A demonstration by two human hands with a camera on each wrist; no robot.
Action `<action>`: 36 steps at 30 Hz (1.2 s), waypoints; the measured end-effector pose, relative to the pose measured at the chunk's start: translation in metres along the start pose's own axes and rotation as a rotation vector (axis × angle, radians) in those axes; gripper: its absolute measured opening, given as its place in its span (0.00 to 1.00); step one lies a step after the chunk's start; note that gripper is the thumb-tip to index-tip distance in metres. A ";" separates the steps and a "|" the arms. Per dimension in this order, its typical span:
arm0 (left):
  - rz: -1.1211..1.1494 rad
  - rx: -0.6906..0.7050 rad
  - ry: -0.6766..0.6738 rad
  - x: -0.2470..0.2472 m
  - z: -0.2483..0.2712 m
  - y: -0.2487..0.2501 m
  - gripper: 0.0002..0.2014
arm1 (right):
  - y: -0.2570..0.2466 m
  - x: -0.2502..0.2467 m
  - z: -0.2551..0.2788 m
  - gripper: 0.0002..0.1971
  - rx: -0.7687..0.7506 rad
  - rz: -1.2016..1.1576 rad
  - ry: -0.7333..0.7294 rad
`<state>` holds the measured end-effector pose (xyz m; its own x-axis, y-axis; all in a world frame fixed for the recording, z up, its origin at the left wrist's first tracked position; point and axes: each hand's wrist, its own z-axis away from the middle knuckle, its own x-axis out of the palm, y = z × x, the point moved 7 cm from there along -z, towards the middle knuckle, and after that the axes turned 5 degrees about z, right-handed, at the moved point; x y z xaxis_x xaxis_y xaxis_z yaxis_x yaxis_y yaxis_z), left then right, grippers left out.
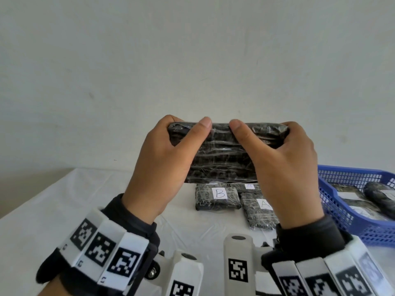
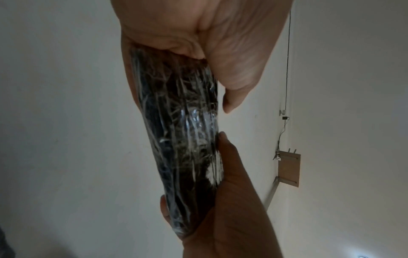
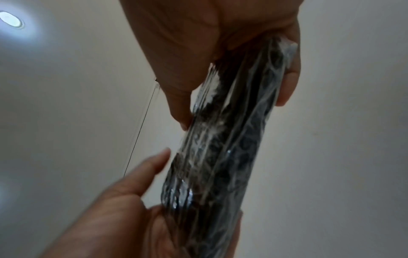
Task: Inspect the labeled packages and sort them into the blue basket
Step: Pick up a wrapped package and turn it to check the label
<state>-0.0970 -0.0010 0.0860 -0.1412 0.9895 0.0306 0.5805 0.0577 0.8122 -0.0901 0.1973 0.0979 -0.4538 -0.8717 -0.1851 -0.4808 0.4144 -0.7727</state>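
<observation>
Both hands hold one black package (image 1: 224,154) wrapped in clear film, raised above the table with no label showing. My left hand (image 1: 164,159) grips its left end, thumb on the near face. My right hand (image 1: 286,163) grips the right end the same way. The wrist views show the package (image 2: 183,132) (image 3: 223,153) edge-on between thumbs and fingers. On the table lie a package labeled B (image 1: 217,198) and two labeled A (image 1: 259,212) (image 1: 249,186). The blue basket (image 1: 342,212) stands at the right with several wrapped packages inside.
A white cloth covers the table (image 1: 64,210), which stands against a plain white wall (image 1: 192,60). White camera mounts with black markers (image 1: 237,268) sit at both wrists near the bottom edge of the head view.
</observation>
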 end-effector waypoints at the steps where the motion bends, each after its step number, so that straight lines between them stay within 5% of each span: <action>1: -0.021 -0.001 0.005 0.000 0.001 -0.001 0.20 | 0.001 0.000 0.000 0.32 0.011 0.023 0.001; 10: -0.009 -0.064 -0.036 0.005 0.000 -0.008 0.13 | 0.006 0.000 -0.002 0.37 0.067 0.079 -0.030; 18: 0.267 -0.097 0.063 -0.007 -0.005 -0.012 0.13 | 0.006 -0.007 -0.008 0.26 0.034 -0.104 -0.013; 25: 0.185 -0.110 -0.031 0.000 -0.003 -0.009 0.13 | 0.004 -0.005 -0.007 0.27 -0.045 -0.154 0.047; 29: 0.199 -0.102 -0.024 0.001 -0.002 -0.009 0.15 | 0.009 -0.007 -0.006 0.17 -0.012 -0.145 0.102; 36: 0.108 0.036 0.015 0.007 0.005 0.000 0.18 | 0.002 -0.009 0.002 0.30 0.003 0.035 0.166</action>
<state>-0.0942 0.0062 0.0829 -0.0886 0.9881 0.1258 0.6217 -0.0438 0.7820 -0.0858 0.2050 0.0972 -0.5882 -0.8014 -0.1087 -0.4607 0.4425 -0.7694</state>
